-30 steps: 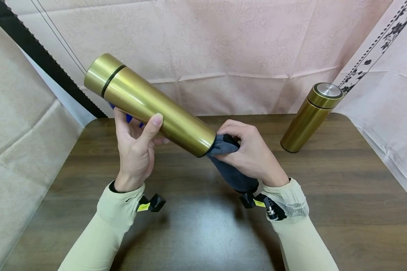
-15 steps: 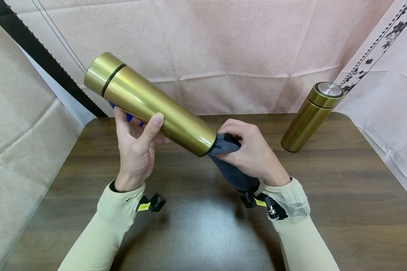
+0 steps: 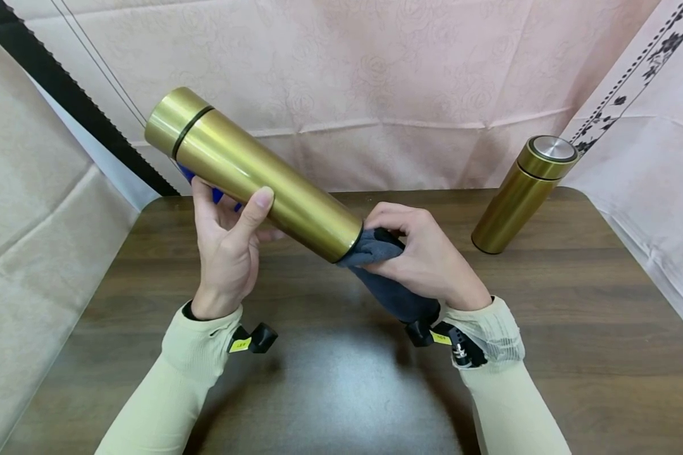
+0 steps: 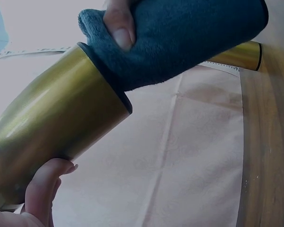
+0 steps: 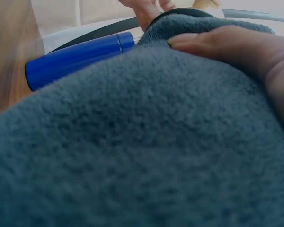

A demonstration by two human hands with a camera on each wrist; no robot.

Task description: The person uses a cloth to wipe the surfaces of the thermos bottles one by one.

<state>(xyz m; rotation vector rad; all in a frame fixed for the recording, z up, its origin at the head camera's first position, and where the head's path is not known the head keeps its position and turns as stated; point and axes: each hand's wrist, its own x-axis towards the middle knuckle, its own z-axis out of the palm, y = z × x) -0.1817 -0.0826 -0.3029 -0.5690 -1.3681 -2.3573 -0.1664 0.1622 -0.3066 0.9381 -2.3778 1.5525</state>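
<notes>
One left hand (image 3: 224, 259) grasps the gold bottle (image 3: 267, 180) for me, thumb on the near face and fingers beneath, holding it tilted above the table (image 3: 341, 404); I judge that angle is chosen to turn the base toward my other side. Behind that hand, mostly hidden, is a blue bottle (image 5: 75, 61). Farther right, my right hand (image 3: 429, 256) pinches a dark grey-blue cloth (image 3: 398, 297), bunched against the base, probably so the pressure lands there; the slack hangs below. At the far right, a second gold bottle (image 3: 515, 202) stands on the table, apart, seemingly set aside to leave me room.

Left to right, the held one shows a smooth cap, a dark ring, a glossy body with a pale streak, then a dark-rimmed base.
</notes>
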